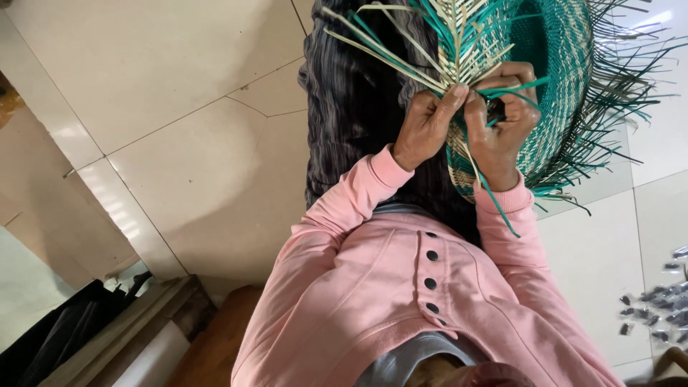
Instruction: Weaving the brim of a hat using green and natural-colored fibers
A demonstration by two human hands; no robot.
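Observation:
A half-woven round piece (566, 64) of teal and pale straw strips rests on my lap, with loose strip ends fanning out at its top and right edge. My left hand (424, 125) pinches pale strips (401, 57) at the woven edge, thumb pressed on the weave. Close beside it, my right hand (502, 125) has its fingers curled around a teal strip (519, 87) and the rim. The two hands almost touch. I wear a pink buttoned top (401, 287) and dark striped clothing (351, 100) over my legs.
Pale floor tiles (179, 143) spread to the left and right. Several small dark pieces (656, 308) lie on the floor at the lower right. A wooden ledge (136, 322) and a black bag (50, 337) sit at the lower left.

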